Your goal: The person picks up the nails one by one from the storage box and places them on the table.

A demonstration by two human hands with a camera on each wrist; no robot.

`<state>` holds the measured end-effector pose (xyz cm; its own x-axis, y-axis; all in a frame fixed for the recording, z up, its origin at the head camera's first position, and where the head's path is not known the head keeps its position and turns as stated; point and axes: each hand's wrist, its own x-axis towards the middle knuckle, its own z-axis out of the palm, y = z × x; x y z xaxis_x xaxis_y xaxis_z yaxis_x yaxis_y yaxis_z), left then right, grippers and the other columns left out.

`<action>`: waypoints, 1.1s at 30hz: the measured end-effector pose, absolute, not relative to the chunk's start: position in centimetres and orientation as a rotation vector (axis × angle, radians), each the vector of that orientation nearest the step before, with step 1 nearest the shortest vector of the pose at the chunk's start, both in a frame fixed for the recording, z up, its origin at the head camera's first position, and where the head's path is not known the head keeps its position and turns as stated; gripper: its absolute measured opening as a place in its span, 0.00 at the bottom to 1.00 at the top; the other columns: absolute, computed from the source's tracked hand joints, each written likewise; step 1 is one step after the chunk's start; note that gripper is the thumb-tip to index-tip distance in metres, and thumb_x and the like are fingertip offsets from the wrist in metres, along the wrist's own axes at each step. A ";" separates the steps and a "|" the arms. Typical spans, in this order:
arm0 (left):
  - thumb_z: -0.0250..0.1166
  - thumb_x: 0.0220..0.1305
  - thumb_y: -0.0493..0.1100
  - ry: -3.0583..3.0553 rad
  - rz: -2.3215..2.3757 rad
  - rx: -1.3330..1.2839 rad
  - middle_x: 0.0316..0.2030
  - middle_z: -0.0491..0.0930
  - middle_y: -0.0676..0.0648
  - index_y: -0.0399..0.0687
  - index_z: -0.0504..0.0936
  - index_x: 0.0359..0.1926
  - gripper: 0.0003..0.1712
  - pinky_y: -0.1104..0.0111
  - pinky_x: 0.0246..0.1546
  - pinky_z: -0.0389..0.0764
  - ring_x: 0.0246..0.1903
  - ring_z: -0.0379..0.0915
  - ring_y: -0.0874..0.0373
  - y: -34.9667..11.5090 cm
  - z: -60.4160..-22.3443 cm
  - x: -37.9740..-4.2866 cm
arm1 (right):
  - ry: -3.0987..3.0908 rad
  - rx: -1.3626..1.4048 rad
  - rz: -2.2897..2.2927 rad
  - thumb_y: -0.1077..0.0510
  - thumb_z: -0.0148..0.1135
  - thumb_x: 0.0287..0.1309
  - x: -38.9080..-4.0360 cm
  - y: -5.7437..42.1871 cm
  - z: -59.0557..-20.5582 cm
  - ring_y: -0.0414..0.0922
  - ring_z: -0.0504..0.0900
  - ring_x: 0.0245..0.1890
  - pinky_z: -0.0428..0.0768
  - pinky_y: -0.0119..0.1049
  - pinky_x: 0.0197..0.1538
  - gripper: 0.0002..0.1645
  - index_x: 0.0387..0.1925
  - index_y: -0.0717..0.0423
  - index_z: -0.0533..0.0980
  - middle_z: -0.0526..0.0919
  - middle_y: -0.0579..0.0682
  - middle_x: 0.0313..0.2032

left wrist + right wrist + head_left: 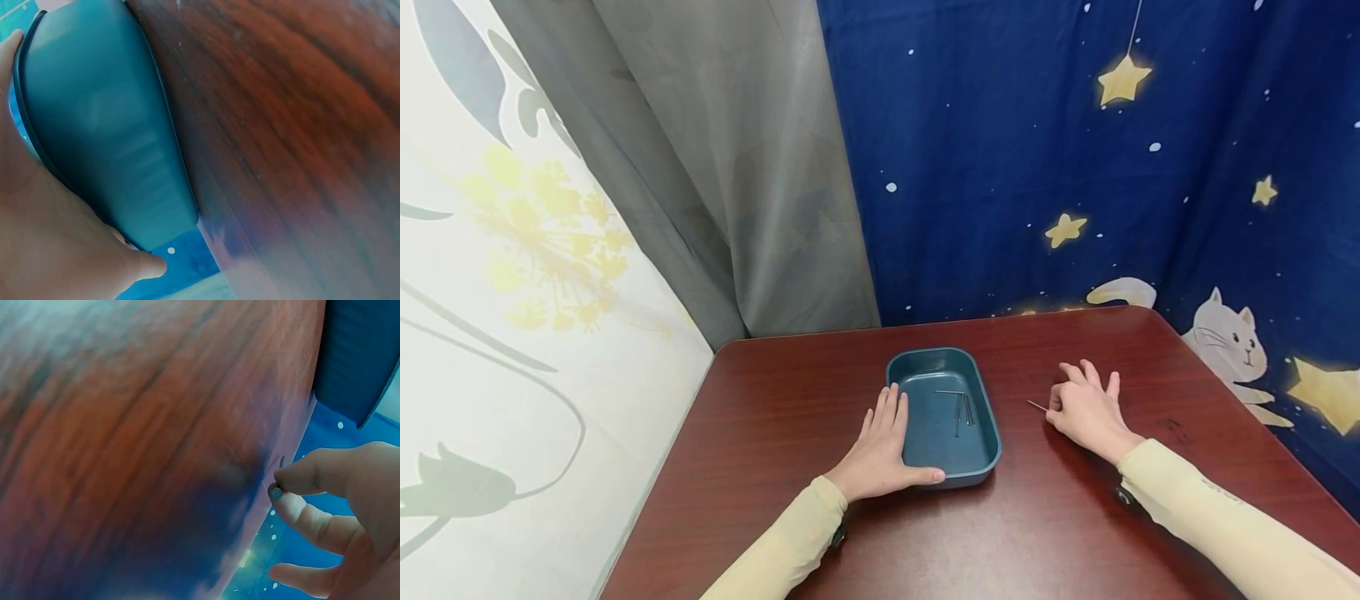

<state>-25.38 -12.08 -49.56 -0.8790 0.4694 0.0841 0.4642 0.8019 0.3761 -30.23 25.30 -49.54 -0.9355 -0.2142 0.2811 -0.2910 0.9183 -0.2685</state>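
A dark teal rectangular tray [951, 446] stands on the table, with several thin metal nails [967, 410] lying inside it. My left hand [882, 454] rests along the tray's left rim, fingers straight and thumb spread over the near rim. In the left wrist view the tray's outer wall [106, 119] fills the space beside that hand. To the right of the tray, my right hand [1086, 414] pinches one nail [1037, 406] between thumb and index finger, its shaft pointing left. The nail's round head [275, 492] shows at the fingertips in the right wrist view.
The table [760, 417] is reddish-brown wood with a shiny surface. Behind it hang a grey curtain [790, 208] and a blue star-patterned curtain [985, 167]. A pale floral-patterned surface [550, 333] borders the left side.
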 end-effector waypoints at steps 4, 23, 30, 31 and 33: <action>0.51 0.43 0.91 2.965 0.621 0.773 0.79 0.22 0.48 0.44 0.35 0.80 0.80 0.44 0.72 0.44 0.78 0.21 0.48 -12.1 -49.5 -25.4 | -2.841 0.362 0.441 0.57 0.73 0.47 -30.3 25.5 -49.7 0.71 0.52 0.68 0.35 0.83 0.58 0.15 0.14 0.42 0.76 0.69 0.71 0.64; 0.52 0.43 0.91 2.962 0.639 0.775 0.79 0.23 0.47 0.45 0.34 0.80 0.80 0.43 0.72 0.44 0.78 0.22 0.47 -12.1 -49.4 -25.3 | -2.854 0.334 0.417 0.56 0.73 0.48 -30.0 25.6 -49.9 0.71 0.53 0.67 0.34 0.83 0.58 0.13 0.15 0.44 0.76 0.69 0.71 0.62; 0.52 0.43 0.91 2.957 0.646 0.769 0.79 0.22 0.49 0.46 0.33 0.80 0.79 0.44 0.73 0.43 0.78 0.21 0.48 -12.1 -49.5 -25.3 | -2.857 0.334 0.412 0.56 0.73 0.48 -29.9 25.6 -49.8 0.71 0.54 0.67 0.36 0.83 0.58 0.13 0.16 0.43 0.76 0.69 0.71 0.63; 0.52 0.43 0.91 2.956 0.646 0.767 0.79 0.22 0.50 0.46 0.33 0.80 0.79 0.44 0.73 0.43 0.78 0.21 0.48 -12.1 -49.5 -25.3 | -2.857 0.333 0.411 0.56 0.73 0.48 -29.9 25.6 -49.8 0.71 0.54 0.67 0.36 0.82 0.58 0.14 0.16 0.43 0.76 0.69 0.71 0.63; 0.52 0.43 0.91 2.956 0.645 0.767 0.79 0.22 0.50 0.46 0.33 0.80 0.79 0.44 0.73 0.43 0.78 0.21 0.48 -12.1 -49.5 -25.3 | -2.856 0.334 0.411 0.56 0.72 0.48 -29.9 25.6 -49.7 0.71 0.54 0.67 0.38 0.82 0.58 0.14 0.16 0.43 0.76 0.68 0.71 0.63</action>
